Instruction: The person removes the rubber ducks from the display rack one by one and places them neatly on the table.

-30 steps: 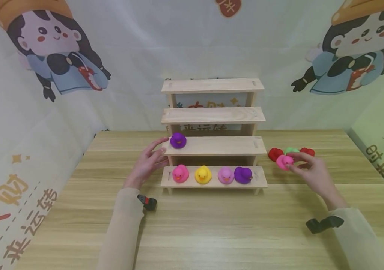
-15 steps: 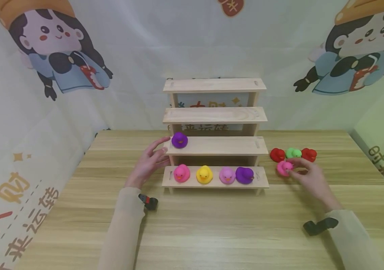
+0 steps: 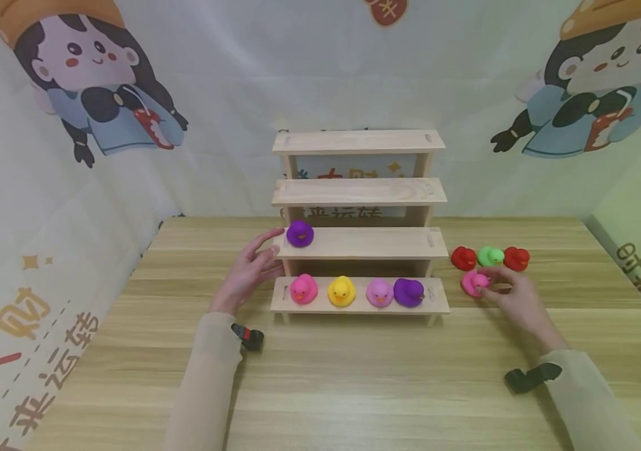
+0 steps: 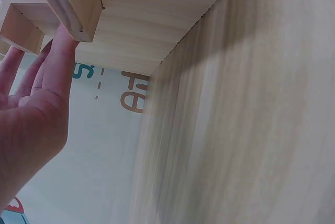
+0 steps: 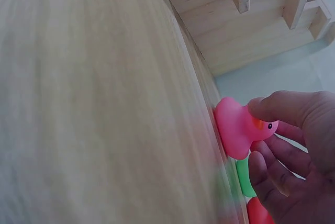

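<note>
Pinched in right hand (image 3: pixel 514 299): smooth, rounded pink duck (image 3: pixel 472 284) at wood-grain table (image 3: pixel 354 388), right of 4-tier wooden rack (image 3: pixel 365 242). Right hand slants inward, thumb and fingers curved; left hand (image 3: pixel 243 274) grips nothing, fingers extended at rack's side.

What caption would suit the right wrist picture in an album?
Right hand holding a pink toy duck, with a green duck and a red duck partly hidden nearby, wooden stand beyond.

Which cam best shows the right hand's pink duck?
Right wrist: the pink duck looks largest there, one eye and some beak visible. Head shows it small, partly covered by the right hand; left wrist misses it.
</note>
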Tool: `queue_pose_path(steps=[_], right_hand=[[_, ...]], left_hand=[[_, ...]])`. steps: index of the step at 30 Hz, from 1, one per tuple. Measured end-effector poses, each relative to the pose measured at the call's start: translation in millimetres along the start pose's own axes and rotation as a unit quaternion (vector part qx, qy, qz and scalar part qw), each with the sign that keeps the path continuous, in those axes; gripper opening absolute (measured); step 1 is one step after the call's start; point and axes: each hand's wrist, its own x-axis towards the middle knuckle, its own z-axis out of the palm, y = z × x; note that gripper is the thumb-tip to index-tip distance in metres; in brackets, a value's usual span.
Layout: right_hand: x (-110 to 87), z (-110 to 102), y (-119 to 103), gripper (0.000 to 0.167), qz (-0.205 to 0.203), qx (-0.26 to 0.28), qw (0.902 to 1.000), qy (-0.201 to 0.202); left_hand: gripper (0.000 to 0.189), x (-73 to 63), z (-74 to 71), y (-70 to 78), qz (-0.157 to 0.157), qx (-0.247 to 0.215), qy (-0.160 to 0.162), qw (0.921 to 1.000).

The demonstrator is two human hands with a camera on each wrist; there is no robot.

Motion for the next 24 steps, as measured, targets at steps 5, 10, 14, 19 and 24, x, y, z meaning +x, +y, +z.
queue_pose_path(steps=[5,10,14,19,24], right_hand=[[1.1,0.4,0.1,0.038,0.004,-0.004,1.0,-0.007],[1.4,-0.6,-2.7,0.04,0.028,-0.005,0.9994,-0.02],[1.0,-2.6,-4.8,0.041,0.044,0.002,0.9987,-0.025],[1.4,-6.4,-8.8,0.039,0.034,0.02,0.9992,-0.01],[2.1,-9.1,-16.4,0.037,0.006,0.028,0.9995,0.014]], left_hand=[[0.049,0.5,-0.9,-0.2,0.002,0.002,0.0,1.0],[0.05,0.6,-1.7,-0.2,-0.001,0.002,-0.008,1.0],[0.05,0.8,-1.2,0.0,0.0,0.0,-0.01,0.9999],[0.05,1.3,-2.0,-0.7,0.002,-0.002,-0.011,0.9999],[0.05,1.3,-2.3,-1.0,-0.001,0.0,-0.01,0.9999]])
